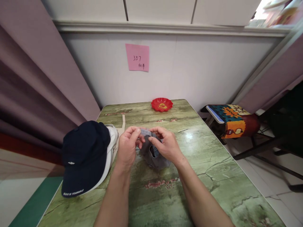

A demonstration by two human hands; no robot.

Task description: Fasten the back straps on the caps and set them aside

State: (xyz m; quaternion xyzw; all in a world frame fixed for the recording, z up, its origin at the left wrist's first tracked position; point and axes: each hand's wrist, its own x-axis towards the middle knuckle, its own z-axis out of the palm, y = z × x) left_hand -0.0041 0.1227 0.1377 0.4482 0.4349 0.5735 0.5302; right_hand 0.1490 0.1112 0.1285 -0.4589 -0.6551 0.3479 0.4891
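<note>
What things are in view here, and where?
Grey cap: 1, grey, between both hands
Navy cap: 1, dark blue, atop the pile at left
Paler headwear: count unclear, white and beige, under the navy cap
Dish: 1, red with yellow design, table's far edge
Table: 1, mottled green, beneath the hands
Note: 1, pink, on the wall
Wall: 1, white, beyond the table
Curtains: 2, mauve, left and right
Patterned cloth: 1, multicoloured, right of the table
Dark furniture: count unclear, blackish, far right
Floor: 1, pale, lower right
Left hand: 1, bare, pinching the grey cap
Right hand: 1, bare, gripping the grey cap
</note>
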